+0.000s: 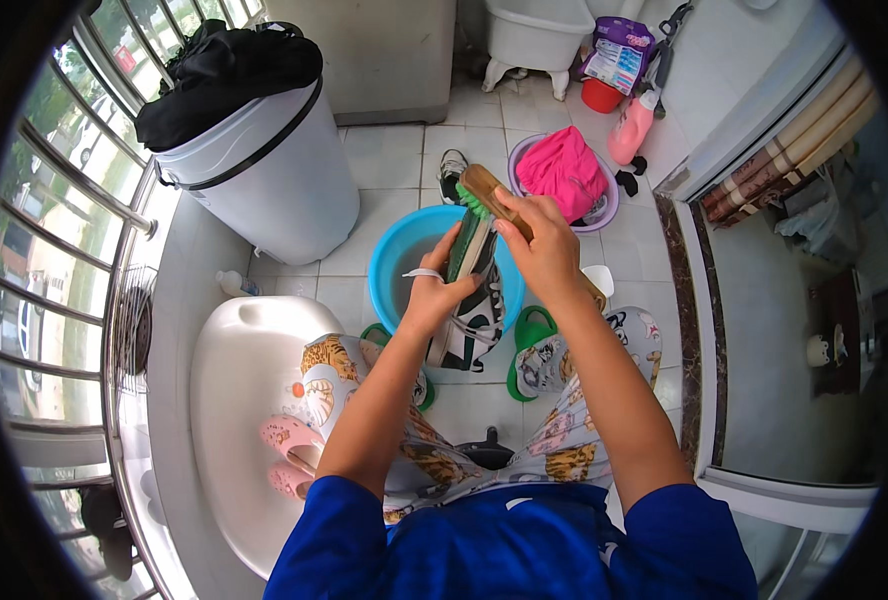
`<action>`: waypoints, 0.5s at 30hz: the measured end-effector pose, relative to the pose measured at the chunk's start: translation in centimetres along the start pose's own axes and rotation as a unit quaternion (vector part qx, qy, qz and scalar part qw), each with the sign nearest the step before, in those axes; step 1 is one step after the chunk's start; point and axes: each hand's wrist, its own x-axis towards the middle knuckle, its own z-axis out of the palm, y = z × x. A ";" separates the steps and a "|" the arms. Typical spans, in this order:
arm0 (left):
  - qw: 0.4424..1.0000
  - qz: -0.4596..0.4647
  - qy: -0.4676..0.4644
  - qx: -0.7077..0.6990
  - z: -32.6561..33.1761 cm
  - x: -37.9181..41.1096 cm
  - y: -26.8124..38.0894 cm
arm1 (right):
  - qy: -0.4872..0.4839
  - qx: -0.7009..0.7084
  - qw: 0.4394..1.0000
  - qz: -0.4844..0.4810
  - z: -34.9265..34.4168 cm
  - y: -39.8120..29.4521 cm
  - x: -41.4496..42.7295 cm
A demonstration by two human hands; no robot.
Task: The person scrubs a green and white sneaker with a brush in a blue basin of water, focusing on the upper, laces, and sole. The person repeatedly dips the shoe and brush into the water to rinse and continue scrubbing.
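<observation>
My left hand grips a sneaker with a white and dark green upper, its sole turned up to the left. In my right hand is a wooden-handled scrubbing brush; its green bristles touch one end of the sole. Both are above a light blue plastic basin, whose contents are mostly hidden. A second sneaker stands on the tiles beyond the basin. Pink cloth lies heaped in a purple basin at the right.
A large white tub with pink clogs stands at the left, beside a window with metal bars. Behind it is a lidded drum-shaped bin topped with black cloth. A pink bottle and a red container stand by the right wall.
</observation>
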 end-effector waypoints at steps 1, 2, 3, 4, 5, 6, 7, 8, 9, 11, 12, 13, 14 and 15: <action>1.000 -0.010 0.006 -0.025 0.1 -0.2 -0.4 | -0.045 -0.004 0.999 -0.018 0.0 -0.3 -0.9; 0.998 -0.020 0.013 -0.050 0.2 -0.6 -0.8 | -0.089 -0.008 0.995 -0.036 0.0 -1.4 -2.7; 0.996 -0.030 0.019 -0.077 0.4 -0.7 -0.9 | -0.133 -0.014 0.990 -0.054 0.0 -2.3 -3.9; 0.995 -0.024 -0.001 -0.098 0.3 -0.6 -0.9 | -0.114 0.014 0.989 -0.089 0.1 -2.6 -4.4; 0.998 -0.024 -0.005 -0.050 0.0 -0.1 -0.8 | -0.082 0.011 0.994 -0.065 0.1 -2.0 -3.5; 1.000 -0.027 -0.008 -0.003 -0.2 0.3 -0.9 | -0.052 0.009 0.998 -0.038 0.0 -1.0 -1.9; 0.998 -0.032 -0.012 0.046 -0.4 0.5 -0.7 | -0.022 0.009 1.000 -0.011 0.1 -0.2 -0.9; 0.999 -0.034 -0.007 0.031 -0.1 0.3 -0.7 | -0.007 0.006 1.000 -0.024 0.2 0.1 -0.6; 0.999 -0.042 -0.001 -0.013 -0.4 -0.1 -0.2 | -0.064 0.010 0.998 0.009 0.6 -1.2 -1.6; 0.992 -0.048 -0.001 -0.115 0.3 -0.3 0.4 | -0.135 0.010 0.988 -0.079 0.5 -2.2 -3.9; 0.995 -0.056 0.018 -0.083 0.5 -0.4 0.2 | -0.116 0.000 0.991 -0.063 0.2 -1.7 -3.2; 0.996 -0.052 0.002 -0.075 0.6 -0.4 0.4 | -0.089 0.019 0.996 -0.010 -0.1 -1.0 -2.0; 0.997 -0.048 -0.015 -0.067 0.7 -0.1 0.7 | -0.049 0.017 0.999 -0.013 0.0 0.1 -0.8; 0.997 -0.045 -0.031 -0.057 0.5 -0.1 1.0 | -0.009 0.016 1.000 -0.015 0.3 0.6 -0.2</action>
